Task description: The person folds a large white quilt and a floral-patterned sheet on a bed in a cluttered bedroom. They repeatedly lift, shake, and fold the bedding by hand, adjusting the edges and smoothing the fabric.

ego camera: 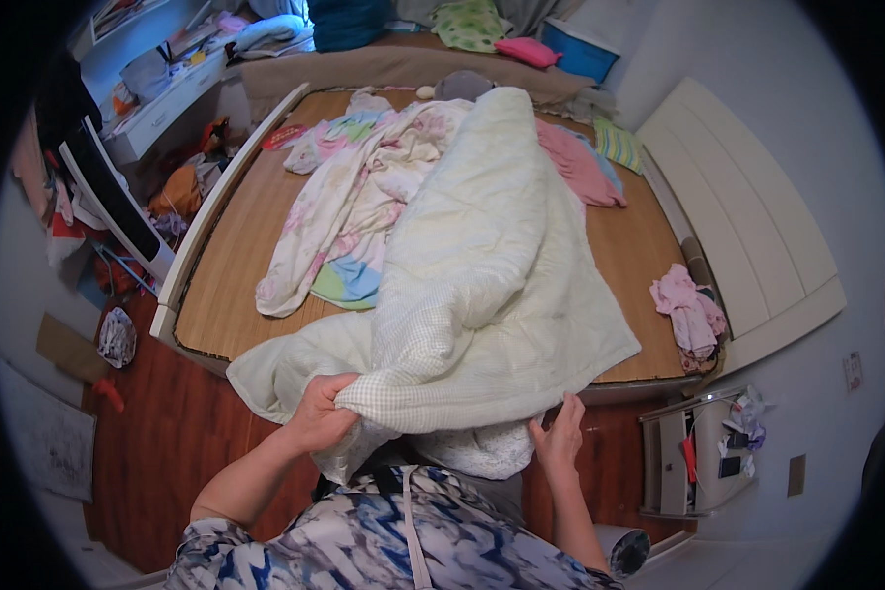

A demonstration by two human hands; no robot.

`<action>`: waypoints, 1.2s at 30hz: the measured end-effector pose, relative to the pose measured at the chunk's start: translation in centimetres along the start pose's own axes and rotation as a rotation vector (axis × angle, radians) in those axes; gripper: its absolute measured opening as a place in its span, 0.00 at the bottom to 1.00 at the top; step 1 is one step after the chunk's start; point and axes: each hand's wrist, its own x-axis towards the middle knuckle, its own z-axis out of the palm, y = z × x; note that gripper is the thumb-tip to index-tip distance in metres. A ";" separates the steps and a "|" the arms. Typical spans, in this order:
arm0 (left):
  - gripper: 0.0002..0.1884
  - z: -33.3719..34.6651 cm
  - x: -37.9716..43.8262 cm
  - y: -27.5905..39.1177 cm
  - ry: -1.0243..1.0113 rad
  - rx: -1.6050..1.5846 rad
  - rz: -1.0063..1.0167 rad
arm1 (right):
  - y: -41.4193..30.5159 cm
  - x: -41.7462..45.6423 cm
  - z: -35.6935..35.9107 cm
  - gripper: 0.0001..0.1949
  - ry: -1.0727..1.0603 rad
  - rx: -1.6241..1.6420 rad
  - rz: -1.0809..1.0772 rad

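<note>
A pale green-white quilt [479, 221] with a checked pattern lies bunched lengthwise over the bed, its near end hanging past the bed's front edge. My left hand [324, 413] is shut on the near edge of this quilt, fingers curled into the fabric. At the right end of that edge is my right hand [563, 435], thumb and fingers apart, fingertips at the cloth. Beneath the quilt's near edge hangs its patterned underside [479, 448], close to my body. A floral cover [346, 199] lies crumpled left of the quilt, partly under it.
The bed carries a brown slatted mat [228, 280]. Pink cloth [579, 162] and a striped towel [619, 144] lie at far right; pink clothing [686, 313] sits at the near right corner. A cream headboard [745, 228] stands right, above a cluttered nightstand [697, 457]. Bags [177, 192] crowd the left.
</note>
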 end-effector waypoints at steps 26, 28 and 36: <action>0.29 -4.1 -3.2 0.8 0.654 0.284 0.454 | -32.4 4.5 -1.5 0.24 -1.035 1.103 -1.125; 0.17 -4.4 -4.3 -0.5 0.574 0.298 0.519 | -33.2 2.3 -0.2 0.18 -1.143 1.051 -1.205; 0.10 -6.3 -5.2 -4.1 0.742 0.139 0.196 | -29.3 2.1 1.8 0.26 -0.800 0.899 -1.192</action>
